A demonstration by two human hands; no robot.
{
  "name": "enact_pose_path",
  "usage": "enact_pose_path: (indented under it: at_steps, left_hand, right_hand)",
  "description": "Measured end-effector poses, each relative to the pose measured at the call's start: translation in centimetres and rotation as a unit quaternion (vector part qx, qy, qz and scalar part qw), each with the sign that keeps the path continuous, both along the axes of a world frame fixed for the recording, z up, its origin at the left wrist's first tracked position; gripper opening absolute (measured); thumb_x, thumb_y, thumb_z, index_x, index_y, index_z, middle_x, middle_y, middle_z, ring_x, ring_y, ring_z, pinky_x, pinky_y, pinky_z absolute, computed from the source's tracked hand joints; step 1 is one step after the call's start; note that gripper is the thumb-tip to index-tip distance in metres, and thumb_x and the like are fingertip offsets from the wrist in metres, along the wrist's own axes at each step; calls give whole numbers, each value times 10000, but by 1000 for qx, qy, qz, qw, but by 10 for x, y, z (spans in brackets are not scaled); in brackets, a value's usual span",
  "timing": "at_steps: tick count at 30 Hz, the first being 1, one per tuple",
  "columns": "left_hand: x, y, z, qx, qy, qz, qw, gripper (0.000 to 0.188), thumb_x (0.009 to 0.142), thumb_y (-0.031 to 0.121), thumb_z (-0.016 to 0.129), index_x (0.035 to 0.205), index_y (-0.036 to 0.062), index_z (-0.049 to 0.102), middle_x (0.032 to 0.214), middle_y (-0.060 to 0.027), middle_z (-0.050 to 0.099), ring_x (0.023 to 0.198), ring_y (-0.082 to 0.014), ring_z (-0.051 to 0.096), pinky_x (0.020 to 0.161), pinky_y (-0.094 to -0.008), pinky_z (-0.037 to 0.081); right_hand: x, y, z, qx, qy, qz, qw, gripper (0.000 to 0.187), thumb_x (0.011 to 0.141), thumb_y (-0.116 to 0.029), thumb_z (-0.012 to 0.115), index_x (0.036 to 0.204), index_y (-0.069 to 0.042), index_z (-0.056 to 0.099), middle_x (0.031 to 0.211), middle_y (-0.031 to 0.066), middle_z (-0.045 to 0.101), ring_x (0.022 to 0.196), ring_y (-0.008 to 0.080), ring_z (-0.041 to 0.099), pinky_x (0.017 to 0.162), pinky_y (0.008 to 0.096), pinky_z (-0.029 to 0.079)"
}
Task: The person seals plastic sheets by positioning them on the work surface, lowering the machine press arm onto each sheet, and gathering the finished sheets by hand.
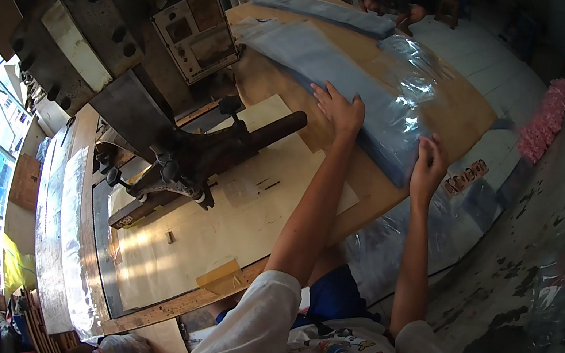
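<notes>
A long stack of clear bluish plastic sheets (381, 111) lies on the brown board to the right of a dark metal press. My left hand (341, 110) rests on the stack's near edge, its fingers stretched out and apart. At the stack's right end is my right hand (430, 167), with its fingers bent around the edge of the sheets. The press (185, 139) has a thick bar that points toward my left forearm. Under it lies a pale flat board (213, 239) with a small metal piece (169, 238) on it.
A second plastic stack (323, 11) lies farther back on the brown board (473, 118). More plastic sheeting (397, 246) is low at the right, near a pink bundle (546, 118). A tan strip (221, 275) sits at the table's front edge. Another person (398, 6) crouches far off.
</notes>
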State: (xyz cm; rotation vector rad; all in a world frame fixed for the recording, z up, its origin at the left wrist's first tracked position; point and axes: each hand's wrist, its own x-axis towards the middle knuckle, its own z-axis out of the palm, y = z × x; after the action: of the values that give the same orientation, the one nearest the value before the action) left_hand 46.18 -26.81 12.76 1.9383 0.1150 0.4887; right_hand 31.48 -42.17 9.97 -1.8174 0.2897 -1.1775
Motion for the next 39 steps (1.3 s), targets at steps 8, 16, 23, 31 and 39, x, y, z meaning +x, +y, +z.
enact_pose_path:
  at_steps: [8, 16, 23, 31, 39]
  left_hand:
    - [8, 5, -3, 1, -13, -42, 999, 992, 808, 290, 746, 1546, -81, 195, 1623, -359, -37, 1522, -496, 25, 1236, -516, 75]
    - [-38, 7, 39, 80, -37, -66, 994, 886, 859, 320, 709, 1512, -90, 272, 1606, -389, 43, 1507, -513, 106, 1220, -515, 168]
    - [-321, 176, 110, 24, -103, -723, 682, 465, 944, 199, 700, 1322, -47, 590, 1311, -244, 630, 1222, -370, 608, 1057, -427, 461]
    - [-531, 544, 68, 320, 223, 278, 878, 593, 926, 352, 704, 1362, -26, 568, 1252, -241, 643, 1174, -342, 624, 1001, -435, 486]
    - [-554, 612, 12, 431, 342, 425, 718, 554, 998, 495, 517, 1211, -2, 639, 1229, -259, 640, 1199, -397, 593, 1023, -476, 458]
  right_hand:
    - [-9, -1, 7, -56, -18, -66, 996, 258, 981, -245, 630, 1071, -16, 707, 1268, 142, 624, 1169, 315, 583, 1008, 430, 434]
    - [-4, 2, 0, 145, -82, 21, 986, 391, 1033, -252, 555, 1238, 74, 619, 1244, 185, 642, 1155, 294, 601, 1028, 378, 428]
    - [-77, 4, 6, 196, -97, -14, 976, 416, 1061, -264, 477, 1249, 84, 606, 1259, 168, 622, 1195, 246, 580, 1063, 379, 425]
    - [-99, 40, 20, 251, -177, 129, 943, 275, 1065, -216, 470, 1005, 28, 581, 978, 93, 580, 942, 211, 566, 963, 387, 472]
    - [-123, 134, 46, 228, -119, 352, 900, 260, 1065, -266, 480, 930, -50, 530, 832, 33, 459, 791, 153, 439, 914, 386, 438]
